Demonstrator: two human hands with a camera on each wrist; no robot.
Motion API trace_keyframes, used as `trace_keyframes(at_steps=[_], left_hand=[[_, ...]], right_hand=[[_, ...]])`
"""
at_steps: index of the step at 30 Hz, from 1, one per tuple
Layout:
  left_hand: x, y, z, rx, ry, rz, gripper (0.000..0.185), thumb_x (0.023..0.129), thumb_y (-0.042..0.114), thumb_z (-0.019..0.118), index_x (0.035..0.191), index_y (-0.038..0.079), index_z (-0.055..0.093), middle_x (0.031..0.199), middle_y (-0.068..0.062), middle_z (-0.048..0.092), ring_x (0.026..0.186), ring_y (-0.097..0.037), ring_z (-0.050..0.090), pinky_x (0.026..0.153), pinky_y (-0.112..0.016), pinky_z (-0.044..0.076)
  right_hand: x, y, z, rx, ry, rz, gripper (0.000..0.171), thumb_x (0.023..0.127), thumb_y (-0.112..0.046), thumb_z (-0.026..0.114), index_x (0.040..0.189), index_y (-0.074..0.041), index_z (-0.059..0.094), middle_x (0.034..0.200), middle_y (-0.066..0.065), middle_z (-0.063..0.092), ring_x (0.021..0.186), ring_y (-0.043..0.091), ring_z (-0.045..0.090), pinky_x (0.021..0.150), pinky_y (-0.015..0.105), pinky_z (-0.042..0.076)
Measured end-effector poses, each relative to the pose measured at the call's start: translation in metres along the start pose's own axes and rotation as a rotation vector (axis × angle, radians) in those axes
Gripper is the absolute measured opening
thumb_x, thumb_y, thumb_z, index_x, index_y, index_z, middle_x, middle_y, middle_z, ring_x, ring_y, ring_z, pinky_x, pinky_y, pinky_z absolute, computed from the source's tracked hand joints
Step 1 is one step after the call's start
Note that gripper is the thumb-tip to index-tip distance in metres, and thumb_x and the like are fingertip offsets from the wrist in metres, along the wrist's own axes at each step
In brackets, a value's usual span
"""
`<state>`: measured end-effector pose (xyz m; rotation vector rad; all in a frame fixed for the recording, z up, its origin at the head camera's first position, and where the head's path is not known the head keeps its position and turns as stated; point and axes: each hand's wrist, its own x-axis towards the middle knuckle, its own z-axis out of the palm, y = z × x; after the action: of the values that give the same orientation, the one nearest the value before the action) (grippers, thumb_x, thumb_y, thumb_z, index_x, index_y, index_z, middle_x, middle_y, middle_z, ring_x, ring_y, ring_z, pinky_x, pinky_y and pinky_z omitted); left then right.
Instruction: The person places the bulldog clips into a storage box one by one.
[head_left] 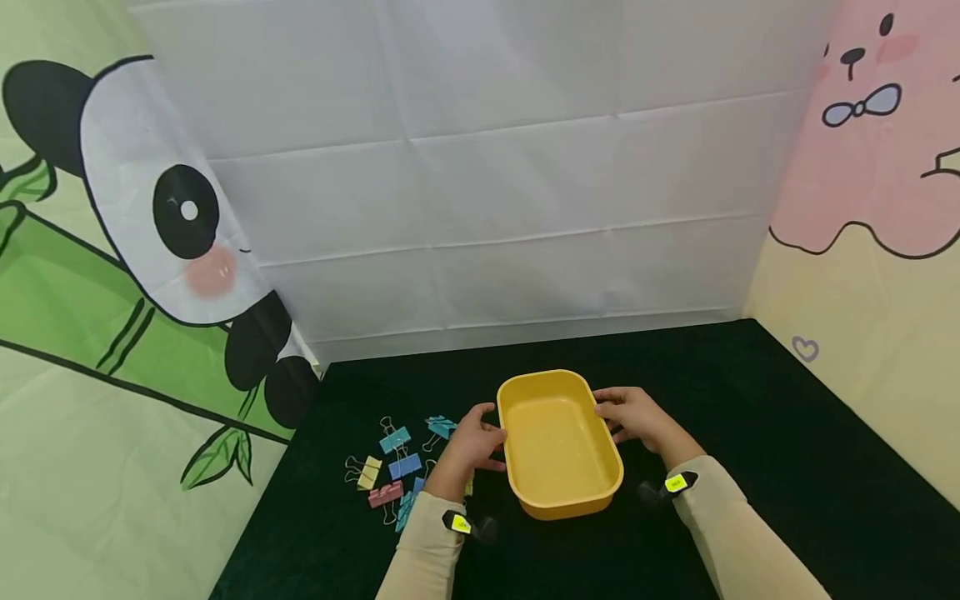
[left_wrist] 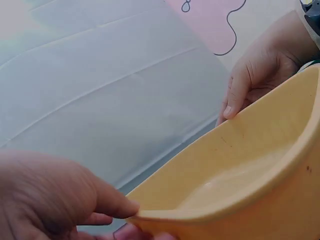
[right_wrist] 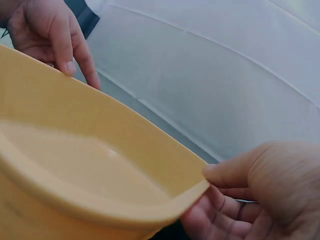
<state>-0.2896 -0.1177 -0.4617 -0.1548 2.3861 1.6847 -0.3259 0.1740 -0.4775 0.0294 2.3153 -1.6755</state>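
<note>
Black table [head_left: 750,433], both hands, left [head_left: 471,442] and right [head_left: 637,417], gripping yellow tub [head_left: 558,492] rims, binder clips [head_left: 393,471] beside left.

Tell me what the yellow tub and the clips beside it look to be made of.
Yellow tub: most likely moulded plastic, smooth with a soft sheen; one-piece rounded rim, uniform colour and faint scuffs on the inner wall. Left hand and right hand grip its rim. Binder clips: pastel-coloured bodies, probably painted metal, with thin wire handles; too small to be sure.
</note>
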Motion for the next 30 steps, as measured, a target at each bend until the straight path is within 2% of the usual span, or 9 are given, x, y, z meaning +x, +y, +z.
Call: trace_keyframes(at_steps=[5, 13, 20, 30], left_hand=[[0.002, 0.000, 0.003, -0.016, 0.022, 0.025, 0.055, 0.098, 0.002, 0.062, 0.149, 0.010, 0.043, 0.104, -0.015, 0.058, 0.080, -0.023, 0.068, 0.061, -0.035, 0.061], [0.000, 0.000, 0.003, -0.036, 0.020, 0.014, 0.055, 0.098, 0.001, 0.061, 0.150, 0.009, 0.043, 0.105, -0.015, 0.057, 0.079, -0.025, 0.067, 0.061, -0.034, 0.061], [0.004, 0.000, -0.001, -0.047, 0.050, 0.048, 0.051, 0.099, 0.001, 0.060, 0.147, 0.009, 0.049, 0.107, -0.014, 0.058, 0.081, -0.025, 0.064, 0.063, -0.033, 0.061], [0.009, -0.004, 0.000, -0.058, 0.056, 0.044, 0.045, 0.100, 0.004, 0.060, 0.144, 0.010, 0.053, 0.107, -0.013, 0.059, 0.084, -0.025, 0.063, 0.064, -0.032, 0.061]], right_hand=[[-0.001, 0.003, 0.004, 0.058, 0.014, -0.016, 0.043, 0.104, -0.020, 0.056, 0.144, -0.005, 0.050, 0.113, 0.016, 0.064, 0.085, 0.027, 0.064, 0.069, 0.037, 0.059], [-0.001, 0.009, 0.011, 0.101, 0.040, -0.050, 0.042, 0.105, -0.019, 0.056, 0.144, -0.003, 0.051, 0.111, 0.015, 0.065, 0.084, 0.026, 0.063, 0.070, 0.036, 0.059], [-0.005, 0.004, 0.011, 0.132, 0.034, -0.062, 0.044, 0.105, -0.016, 0.055, 0.146, -0.002, 0.048, 0.111, 0.018, 0.064, 0.081, 0.026, 0.063, 0.067, 0.036, 0.059], [-0.005, 0.006, 0.011, 0.151, 0.047, -0.025, 0.046, 0.105, -0.019, 0.056, 0.147, -0.003, 0.046, 0.114, 0.018, 0.064, 0.083, 0.026, 0.063, 0.068, 0.035, 0.060]])
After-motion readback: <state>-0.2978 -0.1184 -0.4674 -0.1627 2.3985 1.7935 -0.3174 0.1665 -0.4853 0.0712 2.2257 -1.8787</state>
